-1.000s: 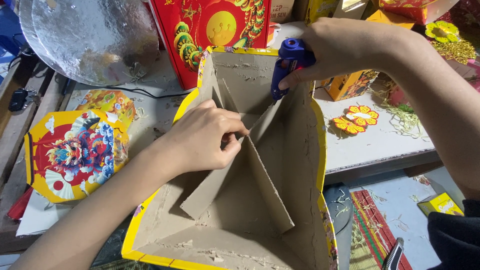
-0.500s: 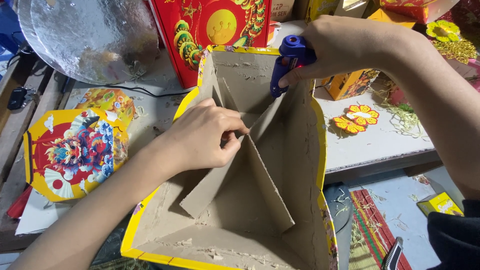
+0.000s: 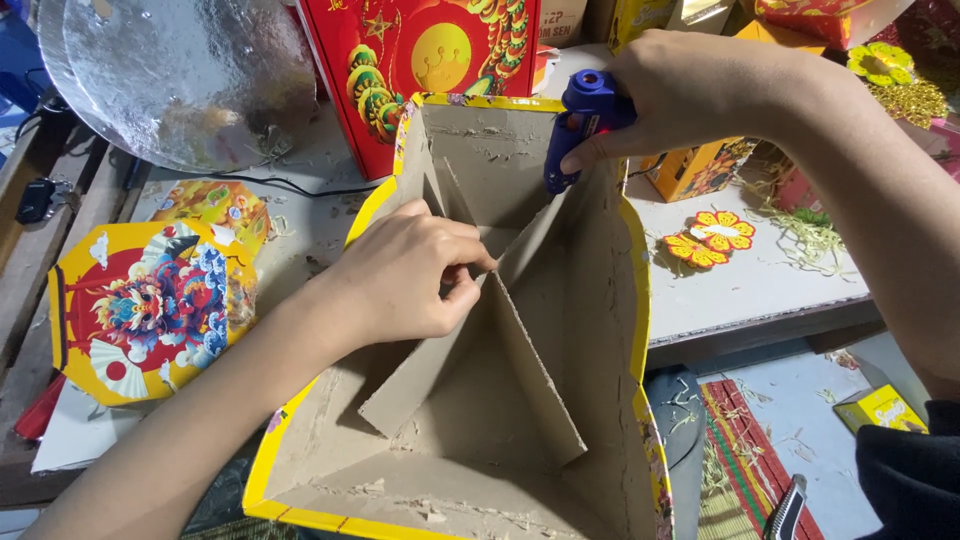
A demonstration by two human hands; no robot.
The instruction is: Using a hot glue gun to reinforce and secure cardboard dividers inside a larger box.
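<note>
The glue gun's (image 3: 585,125) nozzle is hidden behind a cardboard divider (image 3: 480,370), so its tip cannot be seen. The box (image 3: 640,330) runs off the bottom edge, and both forearms are cut off by the frame.

The left hand (image 3: 410,275) reaches into the box from the lower left, palm down, with thumb and fingers pinched closed on the top edge of the divider near where the crossed panels meet. The right hand (image 3: 690,90) comes in from the upper right and is clenched around the blue glue gun, pointing it down inside the box's far right corner.

The box is tall, open at the top, yellow-edged outside and bare grey cardboard inside. It holds only the crossed panels, which stand on edge and split it into compartments. It stands against a cluttered worktable (image 3: 760,290).
</note>
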